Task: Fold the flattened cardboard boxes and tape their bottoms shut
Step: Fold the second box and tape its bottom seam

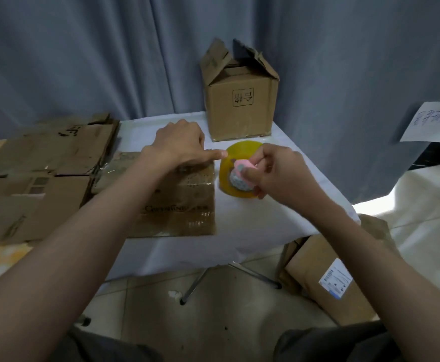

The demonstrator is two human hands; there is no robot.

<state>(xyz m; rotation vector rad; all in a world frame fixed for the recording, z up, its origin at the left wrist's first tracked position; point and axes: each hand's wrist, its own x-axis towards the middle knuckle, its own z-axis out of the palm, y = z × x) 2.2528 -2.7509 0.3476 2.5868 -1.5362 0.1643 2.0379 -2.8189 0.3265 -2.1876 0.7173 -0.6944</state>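
Observation:
A folded cardboard box (pixel 177 205) lies on its side on the white table (pixel 253 226), with shiny tape across its upper face. My left hand (pixel 179 145) presses down on its top right corner, index finger stretched toward the yellow tape roll (pixel 236 152). My right hand (pixel 279 171) holds the roll upright beside the box together with a small pink cutter (pixel 242 165). A strip of tape seems to run from the roll to the box, though blur hides it.
A stack of flattened cardboard boxes (pixel 39 173) lies at the left. An assembled box (pixel 239 100) with loose upper flaps stands at the table's back. Another box with a white label (pixel 328 278) sits on the floor at right. Grey curtains hang behind.

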